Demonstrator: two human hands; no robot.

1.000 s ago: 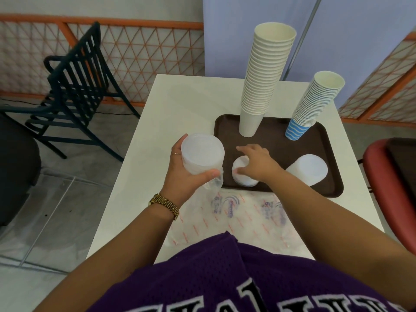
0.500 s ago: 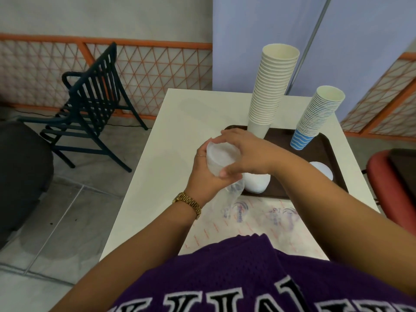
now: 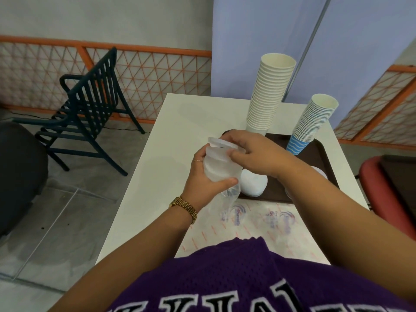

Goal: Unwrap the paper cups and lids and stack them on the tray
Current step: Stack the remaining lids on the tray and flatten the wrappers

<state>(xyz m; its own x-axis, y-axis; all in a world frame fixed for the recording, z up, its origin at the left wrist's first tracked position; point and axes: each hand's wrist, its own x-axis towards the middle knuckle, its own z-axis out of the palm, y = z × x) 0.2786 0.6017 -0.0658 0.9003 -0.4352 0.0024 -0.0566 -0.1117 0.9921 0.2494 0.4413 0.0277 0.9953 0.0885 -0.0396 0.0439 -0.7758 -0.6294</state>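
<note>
Lids in a wrapped stack (image 3: 219, 167) sit above the table (image 3: 171, 136), left hand (image 3: 203, 180) curled round them. Right hand (image 3: 252, 152) pinches the top lid (image 3: 221, 144), beside the tray (image 3: 319, 154)

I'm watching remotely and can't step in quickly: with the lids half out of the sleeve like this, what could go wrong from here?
1. The right hand pinches only the top lids; those below might slide out of the plastic sleeve that the left hand grips.
2. The tall white cup stack stands just behind the right hand; a backward lift could topple it.
3. The blue cup stack leans, so jolting the tray may tip it.
</note>
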